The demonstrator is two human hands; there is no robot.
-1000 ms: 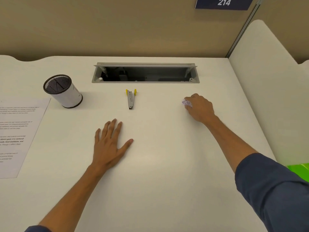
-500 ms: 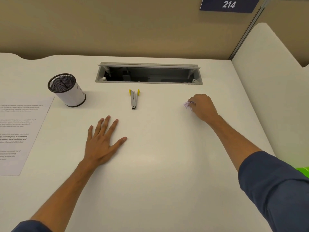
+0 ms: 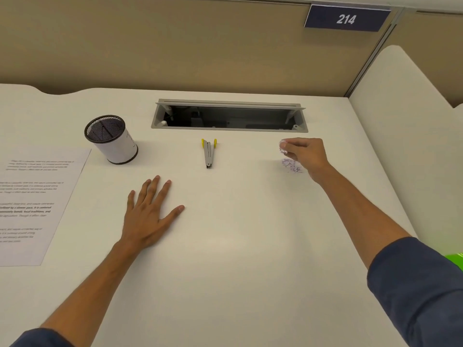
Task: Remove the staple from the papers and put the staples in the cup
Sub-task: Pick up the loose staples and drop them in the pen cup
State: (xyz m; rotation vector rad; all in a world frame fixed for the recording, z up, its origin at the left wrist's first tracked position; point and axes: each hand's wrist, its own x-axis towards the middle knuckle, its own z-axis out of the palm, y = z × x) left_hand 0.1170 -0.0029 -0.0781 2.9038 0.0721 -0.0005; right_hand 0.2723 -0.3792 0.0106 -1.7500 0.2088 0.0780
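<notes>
Staples (image 3: 290,166), a small pale purplish heap on the worktop (image 3: 238,246) far right of the cup (image 3: 111,139), now show beneath the right hand (image 3: 304,154), which has lifted, fingers pinching a few, while the left hand (image 3: 149,216) stays flat, empty.

the paper (image 3: 37,204) runs off the left edge, and its words are too blurry to read
</notes>
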